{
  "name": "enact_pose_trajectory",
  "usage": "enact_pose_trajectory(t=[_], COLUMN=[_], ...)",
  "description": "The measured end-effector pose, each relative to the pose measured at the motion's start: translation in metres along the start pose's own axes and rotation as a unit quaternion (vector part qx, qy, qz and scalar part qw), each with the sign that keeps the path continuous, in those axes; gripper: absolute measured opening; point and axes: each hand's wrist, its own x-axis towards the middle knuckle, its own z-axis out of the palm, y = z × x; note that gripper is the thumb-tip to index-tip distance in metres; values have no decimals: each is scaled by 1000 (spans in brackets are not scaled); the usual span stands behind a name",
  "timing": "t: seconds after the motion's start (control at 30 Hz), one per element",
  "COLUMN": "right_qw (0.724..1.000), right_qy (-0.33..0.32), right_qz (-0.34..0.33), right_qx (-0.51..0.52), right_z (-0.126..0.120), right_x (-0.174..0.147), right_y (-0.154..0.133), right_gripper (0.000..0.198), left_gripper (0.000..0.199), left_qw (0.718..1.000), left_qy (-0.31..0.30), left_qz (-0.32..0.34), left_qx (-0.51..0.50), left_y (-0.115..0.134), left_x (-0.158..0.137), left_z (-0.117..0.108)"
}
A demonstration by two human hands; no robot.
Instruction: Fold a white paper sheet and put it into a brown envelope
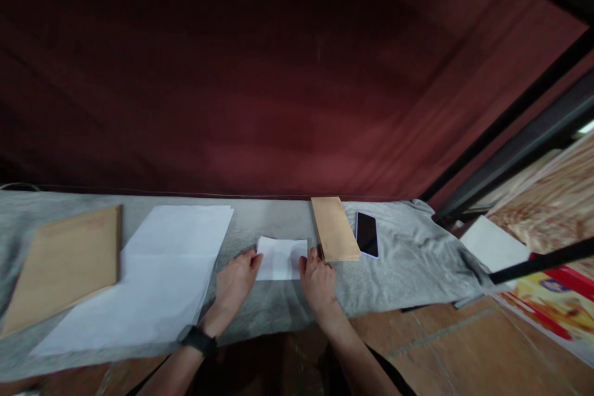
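A small folded sheet of white paper (281,260) lies on the grey cloth in front of me. My left hand (237,277) pinches its left edge, thumb against the paper and fingers curled. At the opposite edge, my right hand (318,278) grips the sheet in the same way. Just beyond my right hand rests a small stack of brown envelopes (335,229). To the left of my left hand are large white sheets (162,278), stacked and creased across the middle. The undersides of my fingers are hidden.
A phone (367,234) with a dark screen lies right of the envelopes. Large brown envelopes (74,260) overlap the white sheets at far left. Grey cloth (413,260) covers the narrow surface, backed by a dark red curtain (260,105). A colourful box (557,303) stands at right.
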Motion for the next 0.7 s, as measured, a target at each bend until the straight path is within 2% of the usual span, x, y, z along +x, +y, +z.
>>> enact_pose_trajectory(t=[0.3,0.5,0.6,0.7], right_qw=[995,977,973,977], right_qy=[36,48,35,12], right_qz=[-51,-136,-156,-149], right_qx=[79,160,166,154], right_z=[-3,5,11,16], right_x=[4,0,-3,-6], right_y=[-5,-16,-18,-19], right_gripper=[39,44,49,51], left_gripper=[39,38,39,38], left_qw=[1000,999,999,999], left_qy=[24,31,29,28], left_qz=[7,21,23,21], left_qx=[7,2,7,4], left_y=[-1,-2,-1,0], left_x=[-1,0,0,-1], left_z=[4,6,6,5])
